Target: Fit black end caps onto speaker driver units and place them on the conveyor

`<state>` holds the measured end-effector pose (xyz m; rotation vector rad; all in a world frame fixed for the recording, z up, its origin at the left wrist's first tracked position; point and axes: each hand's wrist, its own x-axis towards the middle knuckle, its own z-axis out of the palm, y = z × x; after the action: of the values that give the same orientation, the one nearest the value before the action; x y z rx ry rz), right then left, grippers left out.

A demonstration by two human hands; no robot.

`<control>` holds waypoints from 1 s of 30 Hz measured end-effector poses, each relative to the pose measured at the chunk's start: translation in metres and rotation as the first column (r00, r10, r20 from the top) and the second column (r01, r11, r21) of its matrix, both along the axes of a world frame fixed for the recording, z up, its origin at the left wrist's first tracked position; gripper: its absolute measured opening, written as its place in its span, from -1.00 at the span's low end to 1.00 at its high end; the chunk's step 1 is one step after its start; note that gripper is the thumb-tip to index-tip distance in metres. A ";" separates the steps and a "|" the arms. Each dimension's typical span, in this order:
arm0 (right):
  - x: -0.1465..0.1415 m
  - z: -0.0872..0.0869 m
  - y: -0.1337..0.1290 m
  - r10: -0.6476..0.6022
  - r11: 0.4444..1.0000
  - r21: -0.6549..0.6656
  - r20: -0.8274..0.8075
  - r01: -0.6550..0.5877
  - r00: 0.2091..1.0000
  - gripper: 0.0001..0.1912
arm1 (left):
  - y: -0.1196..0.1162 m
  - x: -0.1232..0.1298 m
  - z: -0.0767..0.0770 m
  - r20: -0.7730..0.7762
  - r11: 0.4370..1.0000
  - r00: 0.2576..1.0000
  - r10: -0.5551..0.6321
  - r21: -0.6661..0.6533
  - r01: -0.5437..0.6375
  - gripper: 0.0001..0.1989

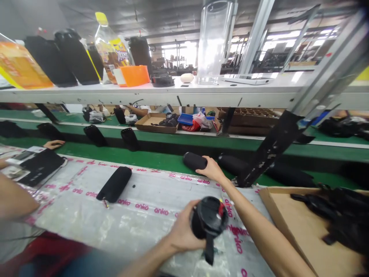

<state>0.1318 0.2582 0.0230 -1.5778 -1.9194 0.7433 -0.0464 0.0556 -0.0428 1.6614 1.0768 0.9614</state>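
Left hand (181, 231) holds a black cylinder (207, 217) up off the table, end cap facing the camera, red mark on the cap, black strap (209, 249) hanging down. Left fingers (191, 211) are wrapped around the cylinder's side, with the cylinder sitting in the palm.

Right hand (211, 170) is stretched forward, and right fingers (203, 162) are curled over the end of a second cylinder (193, 161), which lies at the table's far edge by the green belt (173, 152). Its grip looks light, but how firm it is can't be told.

A third cylinder (114, 184) lies on the table (95, 227), which is covered in clear plastic printed with pink "anko", left of both hands. More cylinders (288, 175) sit on the belt, just beside a worn black bracket (271, 148). A cardboard tray (291, 227) at right holds a pile of black straps (325, 207).

At left, a co-worker's arm (14, 200) is near a black pad (40, 166), and another hand (54, 144) rests beyond it. Above, a shelf (144, 94) carries a clear jug (213, 42) and an orange box (134, 75).
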 end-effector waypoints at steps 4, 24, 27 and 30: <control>0.048 0.033 -0.039 0.038 0.998 0.047 0.099 -0.043 0.994 -0.16 | 0.069 -0.068 0.052 0.053 0.913 0.920 0.387 0.113 -0.391 -0.08; 0.059 0.037 -0.211 0.249 0.830 0.369 0.426 -0.418 0.870 -0.17 | 0.212 -0.125 0.045 0.083 0.836 0.842 0.534 0.098 -0.540 -0.42; 0.059 0.030 -0.206 0.264 0.850 0.378 0.297 -0.367 0.917 -0.08 | 0.148 -0.083 0.041 0.066 0.956 0.961 0.270 0.103 -0.276 -0.48; 0.063 0.025 -0.201 0.288 0.858 0.390 0.173 -0.334 0.942 -0.02 | 0.088 -0.033 0.040 0.072 0.986 0.986 -0.154 0.075 0.148 -0.44</control>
<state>0.1949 0.0570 0.0479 -1.0779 -2.2642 0.3358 -0.0795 0.1440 -0.0025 1.7212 0.8617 0.9648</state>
